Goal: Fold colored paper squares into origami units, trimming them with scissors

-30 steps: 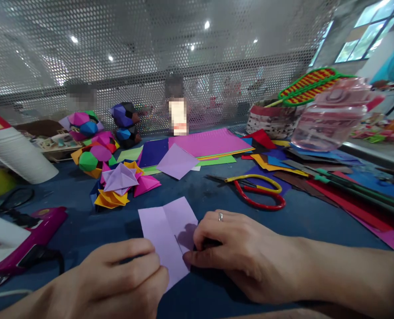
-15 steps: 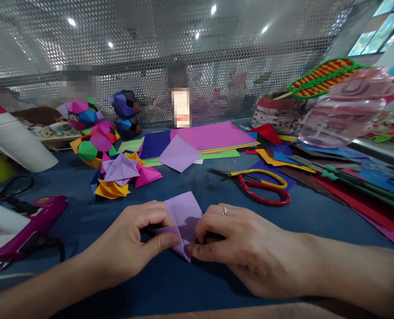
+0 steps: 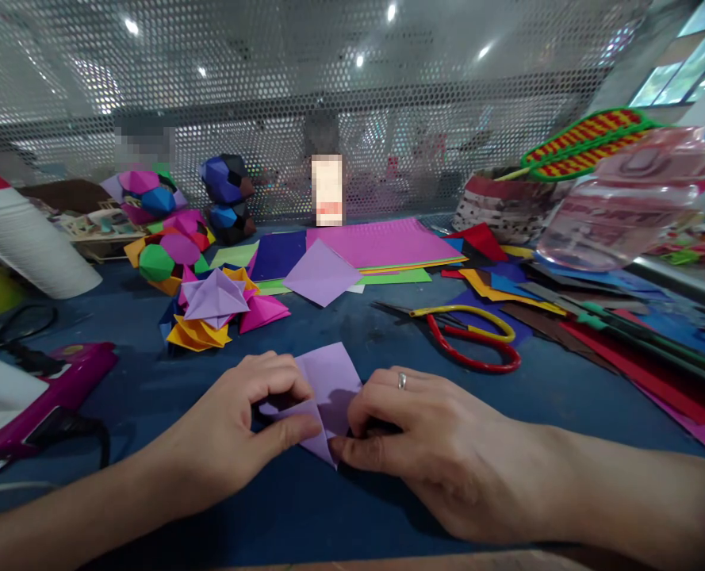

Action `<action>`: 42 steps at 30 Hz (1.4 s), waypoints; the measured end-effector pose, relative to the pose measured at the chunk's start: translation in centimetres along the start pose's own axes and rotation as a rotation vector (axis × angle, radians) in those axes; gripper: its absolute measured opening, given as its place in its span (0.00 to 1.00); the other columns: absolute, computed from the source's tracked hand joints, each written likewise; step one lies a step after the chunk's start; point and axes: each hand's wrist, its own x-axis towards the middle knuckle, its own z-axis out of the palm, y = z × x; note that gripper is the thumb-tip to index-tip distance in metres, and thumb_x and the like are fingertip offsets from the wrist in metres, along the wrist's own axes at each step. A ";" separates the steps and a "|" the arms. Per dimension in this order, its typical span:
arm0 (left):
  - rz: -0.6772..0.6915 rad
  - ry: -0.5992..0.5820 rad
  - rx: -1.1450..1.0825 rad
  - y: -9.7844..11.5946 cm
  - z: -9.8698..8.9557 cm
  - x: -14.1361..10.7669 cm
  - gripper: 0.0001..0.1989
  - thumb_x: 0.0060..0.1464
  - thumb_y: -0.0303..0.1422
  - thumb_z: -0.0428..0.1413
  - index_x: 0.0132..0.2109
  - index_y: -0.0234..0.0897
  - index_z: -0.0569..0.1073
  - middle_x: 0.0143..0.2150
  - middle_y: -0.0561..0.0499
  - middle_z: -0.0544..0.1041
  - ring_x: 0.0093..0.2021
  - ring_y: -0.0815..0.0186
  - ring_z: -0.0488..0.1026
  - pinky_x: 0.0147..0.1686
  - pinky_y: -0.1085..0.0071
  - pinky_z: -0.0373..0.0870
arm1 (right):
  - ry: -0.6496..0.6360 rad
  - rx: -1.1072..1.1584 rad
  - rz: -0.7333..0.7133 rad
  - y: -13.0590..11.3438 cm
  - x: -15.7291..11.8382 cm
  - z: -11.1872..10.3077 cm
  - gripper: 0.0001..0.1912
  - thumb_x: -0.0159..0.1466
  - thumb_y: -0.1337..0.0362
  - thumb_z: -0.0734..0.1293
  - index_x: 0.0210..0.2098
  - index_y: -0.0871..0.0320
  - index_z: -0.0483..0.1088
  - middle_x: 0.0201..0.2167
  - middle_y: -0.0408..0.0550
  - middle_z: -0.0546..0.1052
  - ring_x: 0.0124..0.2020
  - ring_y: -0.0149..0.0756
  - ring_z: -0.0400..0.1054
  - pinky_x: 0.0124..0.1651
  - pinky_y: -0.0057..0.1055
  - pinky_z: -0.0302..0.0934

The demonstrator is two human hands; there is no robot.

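Observation:
A creased sheet of light purple paper [image 3: 332, 374] lies on the dark blue table [image 3: 257, 519] between my hands. My left hand [image 3: 242, 424] pinches its left side, the thumb on a flap that is lifted and folded inward. My right hand [image 3: 429, 444], with a ring on one finger, grips the near right edge, thumb and fingers close to the bottom corner. Part of the paper is hidden under the fingers. Beyond it a flat purple square [image 3: 321, 274] rests on a stack of coloured paper [image 3: 388, 244].
Scissors [image 3: 474, 333] with yellow and red handles lie behind my right hand. Folded paper pieces [image 3: 215, 297] are heaped at left, near a magenta glue gun [image 3: 84, 388] and stacked white cups [image 3: 36, 238]. Paper strips [image 3: 643, 365], a pink bottle [image 3: 619, 222] and a basket [image 3: 500, 208] stand right.
The left flap of the purple paper is raised and folded over a little more under my left thumb. My right hand stays nearly in place. The view has shifted slightly.

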 end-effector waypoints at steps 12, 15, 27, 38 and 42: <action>-0.104 -0.091 -0.218 0.1 -1.2 -0.6 0.08 0.55 0.27 0.62 0.28 0.40 0.75 0.28 0.61 0.75 0.34 0.71 0.70 0.39 0.73 0.61 | 0.028 -0.052 -0.015 0.0 -0.1 0.4 0.19 0.64 0.75 0.62 0.53 0.59 0.73 0.41 0.50 0.75 0.38 0.37 0.65 0.42 0.34 0.60; -0.159 -0.090 -0.177 0.2 -0.9 -0.7 0.08 0.56 0.30 0.61 0.28 0.40 0.74 0.28 0.60 0.74 0.34 0.70 0.70 0.39 0.71 0.61 | -0.003 -0.041 -0.035 0.1 -0.1 0.3 0.19 0.65 0.74 0.62 0.53 0.59 0.73 0.42 0.49 0.75 0.39 0.36 0.65 0.42 0.32 0.60; -0.143 0.000 0.067 0.2 0.5 -0.1 0.10 0.58 0.33 0.56 0.28 0.38 0.70 0.27 0.57 0.69 0.31 0.67 0.63 0.34 0.69 0.56 | 0.020 -0.038 -0.093 0.2 0.0 0.4 0.14 0.65 0.74 0.64 0.49 0.61 0.75 0.41 0.46 0.76 0.39 0.34 0.63 0.42 0.31 0.59; -0.121 -0.037 0.101 0.5 0.5 0.2 0.10 0.56 0.30 0.54 0.27 0.37 0.65 0.27 0.57 0.67 0.31 0.68 0.63 0.34 0.69 0.56 | 0.017 -0.045 -0.112 0.1 0.0 0.5 0.13 0.67 0.73 0.63 0.49 0.62 0.74 0.42 0.47 0.77 0.40 0.34 0.64 0.44 0.30 0.60; -0.211 -0.004 0.073 0.5 0.7 -0.1 0.03 0.54 0.30 0.56 0.38 0.41 0.70 0.29 0.58 0.67 0.32 0.67 0.65 0.34 0.70 0.59 | 0.016 -0.040 -0.103 0.2 0.0 0.5 0.14 0.67 0.73 0.63 0.50 0.63 0.74 0.42 0.47 0.77 0.41 0.35 0.64 0.45 0.31 0.60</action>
